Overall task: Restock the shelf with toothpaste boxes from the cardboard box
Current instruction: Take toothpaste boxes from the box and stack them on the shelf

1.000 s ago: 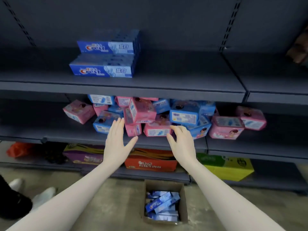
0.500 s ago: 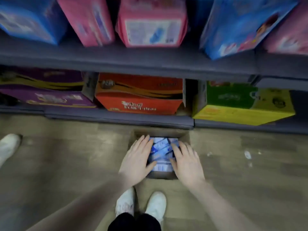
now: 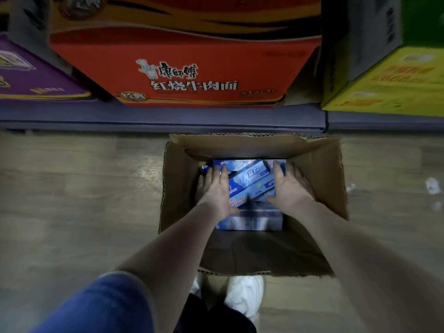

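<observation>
We have a single head-worn view, looking steeply down from close above the open cardboard box (image 3: 252, 251) at frame centre. The bottom shelf (image 3: 163, 117) edge crosses the upper third; wooden floor (image 3: 79, 188) fills both sides below.
</observation>
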{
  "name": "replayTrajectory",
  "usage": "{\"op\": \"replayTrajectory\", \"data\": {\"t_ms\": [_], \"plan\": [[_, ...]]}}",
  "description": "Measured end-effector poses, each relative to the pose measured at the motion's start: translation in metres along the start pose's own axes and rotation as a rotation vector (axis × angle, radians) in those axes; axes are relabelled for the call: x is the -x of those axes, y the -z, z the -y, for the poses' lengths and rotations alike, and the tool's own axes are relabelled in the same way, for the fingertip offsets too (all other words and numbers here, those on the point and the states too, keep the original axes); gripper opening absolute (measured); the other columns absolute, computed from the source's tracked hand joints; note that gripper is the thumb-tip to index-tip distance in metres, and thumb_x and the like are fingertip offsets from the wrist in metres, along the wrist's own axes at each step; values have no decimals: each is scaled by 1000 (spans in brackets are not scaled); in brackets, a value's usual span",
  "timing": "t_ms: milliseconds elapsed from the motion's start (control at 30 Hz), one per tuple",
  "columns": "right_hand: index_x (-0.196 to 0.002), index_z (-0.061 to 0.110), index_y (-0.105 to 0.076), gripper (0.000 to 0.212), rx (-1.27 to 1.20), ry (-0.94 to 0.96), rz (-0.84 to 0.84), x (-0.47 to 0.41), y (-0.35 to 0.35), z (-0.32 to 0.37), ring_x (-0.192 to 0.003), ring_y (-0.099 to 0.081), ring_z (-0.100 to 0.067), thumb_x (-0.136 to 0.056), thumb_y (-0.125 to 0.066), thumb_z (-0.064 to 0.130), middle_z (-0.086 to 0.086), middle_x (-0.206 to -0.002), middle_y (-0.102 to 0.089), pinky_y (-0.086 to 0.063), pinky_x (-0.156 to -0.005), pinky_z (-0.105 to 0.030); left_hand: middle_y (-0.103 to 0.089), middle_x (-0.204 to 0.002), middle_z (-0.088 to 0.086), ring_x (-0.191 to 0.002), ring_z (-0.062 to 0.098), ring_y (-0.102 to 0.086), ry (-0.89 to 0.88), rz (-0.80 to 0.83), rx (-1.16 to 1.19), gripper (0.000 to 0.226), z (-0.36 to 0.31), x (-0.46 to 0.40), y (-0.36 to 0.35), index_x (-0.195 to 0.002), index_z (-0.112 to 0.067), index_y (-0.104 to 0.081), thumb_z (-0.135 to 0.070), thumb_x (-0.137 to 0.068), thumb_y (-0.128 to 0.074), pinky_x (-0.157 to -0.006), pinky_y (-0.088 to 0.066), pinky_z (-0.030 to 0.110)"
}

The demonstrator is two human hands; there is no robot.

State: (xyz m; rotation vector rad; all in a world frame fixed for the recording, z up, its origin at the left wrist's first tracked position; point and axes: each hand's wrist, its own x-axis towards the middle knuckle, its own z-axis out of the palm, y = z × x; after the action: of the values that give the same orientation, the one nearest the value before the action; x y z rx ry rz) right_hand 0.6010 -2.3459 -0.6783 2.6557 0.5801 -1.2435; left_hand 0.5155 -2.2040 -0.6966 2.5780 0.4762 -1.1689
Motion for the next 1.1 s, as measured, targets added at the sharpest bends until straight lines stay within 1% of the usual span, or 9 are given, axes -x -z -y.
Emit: {"op": "replayTrajectory", "data": {"t_ms": [100,233,400,500,600,733,833,1000,1100], "plan": [[-148,12,-3,90,21,-33,-58,-24,-12,-1,-142,-10,-28,-84,-64,28,-16,-153,-8,-15,-114,-33,-8,-155,10,-143,25,-8,23,18,-22,120,-1,-22,-12,-149,-13,7,-56,-70,-72,-117,-8,39],[-145,10,-14,74,243,12,-79,-42,-24,-3,-143,-10,-25,-86,-57,22,-11,-153,-16,-18,-112,-32,-31,-141,11,-129,26,-33,17,22,-38,118,-3,-35,-34,-148,-17,1,-52,-67,-76,-105,-28,34],[-136,7,-29,47,480,63,-184,-52,-34,0,-126,-36,-28,-92,-42,18,-13,-137,-41,-30,-100,-36,-40,-134,9,-123,26,-41,28,-44,144,108,2,-48,-52,-146,-25,-12,-40,-64,-81,-101,-32,35],[-128,8,-35,36,457,88,-227,-57,-35,-2,-117,-42,-27,-93,-37,12,-10,-126,-51,-33,-95,-35,-42,-130,7,-119,26,-42,25,-104,81,101,2,-46,-56,-144,-26,-16,-37,-65,-79,-99,-33,36],[-126,9,-36,33,461,112,-166,-53,-36,-3,-119,-42,-27,-93,-38,11,-8,-125,-52,-33,-95,-35,-42,-131,8,-119,27,-43,30,-106,11,93,0,-39,-55,-140,-25,-20,-34,-67,-77,-98,-34,35],[-133,8,-34,39,525,131,-20,-43,-29,-2,-127,-38,-27,-94,-38,13,-10,-136,-44,-31,-104,-35,-36,-135,9,-123,31,-42,6,81,-11,91,-3,-31,-35,-137,-20,-23,-34,-67,-78,-98,-35,38],[-132,11,-38,39,436,84,56,-34,-19,2,-129,-38,-26,-93,-40,12,-9,-136,-47,-33,-104,-33,-36,-135,10,-123,32,-42,-1,221,34,86,-6,-15,-20,-133,-17,-26,-35,-66,-77,-98,-37,39],[-131,13,-40,45,125,-20,175,-11,-8,2,-101,-60,-26,-89,-42,-1,-11,-117,-60,-49,-75,-30,-51,-113,4,-104,24,-52,54,464,319,70,2,15,-5,-119,-18,-38,-37,-61,-73,-67,-41,28],[-135,12,-39,48,52,-35,230,1,-6,1,-103,-60,-26,-89,-38,-2,-13,-120,-58,-50,-81,-33,-53,-103,1,-91,17,-54,33,603,393,60,5,23,14,-114,-17,-44,-34,-62,-71,-58,-38,27]]}}
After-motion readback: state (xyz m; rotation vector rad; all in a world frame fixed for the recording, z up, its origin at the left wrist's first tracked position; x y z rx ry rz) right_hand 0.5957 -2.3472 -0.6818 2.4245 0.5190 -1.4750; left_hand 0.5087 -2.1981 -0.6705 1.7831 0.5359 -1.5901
